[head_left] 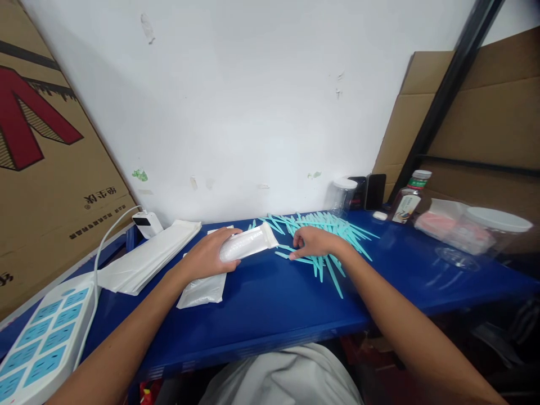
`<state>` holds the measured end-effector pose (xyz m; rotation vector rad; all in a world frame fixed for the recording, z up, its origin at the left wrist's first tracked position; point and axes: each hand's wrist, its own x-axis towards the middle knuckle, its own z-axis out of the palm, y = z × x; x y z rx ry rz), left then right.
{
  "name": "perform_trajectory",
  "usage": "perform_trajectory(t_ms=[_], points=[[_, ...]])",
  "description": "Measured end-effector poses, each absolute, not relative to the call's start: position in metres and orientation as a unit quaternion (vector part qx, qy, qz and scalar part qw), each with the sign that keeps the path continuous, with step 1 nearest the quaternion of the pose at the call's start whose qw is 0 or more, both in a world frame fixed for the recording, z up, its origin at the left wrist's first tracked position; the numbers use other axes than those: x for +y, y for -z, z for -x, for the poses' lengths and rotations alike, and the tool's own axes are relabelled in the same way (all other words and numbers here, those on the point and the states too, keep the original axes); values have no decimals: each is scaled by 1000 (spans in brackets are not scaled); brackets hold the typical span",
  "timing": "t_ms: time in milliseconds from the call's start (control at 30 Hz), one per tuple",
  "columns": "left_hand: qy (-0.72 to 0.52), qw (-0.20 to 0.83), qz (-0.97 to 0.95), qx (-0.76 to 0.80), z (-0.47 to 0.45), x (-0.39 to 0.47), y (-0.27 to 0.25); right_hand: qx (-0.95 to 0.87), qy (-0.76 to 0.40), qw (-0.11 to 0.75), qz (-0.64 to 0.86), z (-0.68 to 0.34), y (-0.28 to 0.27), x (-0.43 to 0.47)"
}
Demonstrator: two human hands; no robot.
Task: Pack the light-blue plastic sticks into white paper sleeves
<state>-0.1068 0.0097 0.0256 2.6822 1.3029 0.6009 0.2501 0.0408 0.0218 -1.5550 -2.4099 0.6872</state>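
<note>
My left hand [213, 251] is closed around a white, translucent bubble-wrap pouch [248, 243], its end pointing right, above the table. Beneath that hand another white pouch [203, 291] lies flat. To the right is a loose heap of slim teal sticks [333, 225] that look like eyebrow razors. My right hand [311, 243] is at the heap's near-left edge, fingers curled. Its fingertips meet one teal eyebrow razor [282, 255] lying toward the left; part of the grip is hidden.
On the blue table [270, 315], a stack of white pouches [147, 256] and a power strip [46, 337] lie left. At the right stand a lidded clear jar [342, 197], phone [375, 191], bottle [409, 197] and larger tub [498, 225]. Cardboard [50, 169] flanks the left side.
</note>
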Motion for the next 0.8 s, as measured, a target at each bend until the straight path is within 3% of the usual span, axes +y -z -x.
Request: perform_trajectory(t_ms=[167,533,800], points=[[-192,54,-876,439,110,12,-23,-818,-262,25,512,-252,-22,39],[-189,53,-877,439,110,12,-26,-814,-243,75,522,-248,-19,44],[-176,50,-878,443,112,14,-22,-818,-279,8,502,-250,-23,40]])
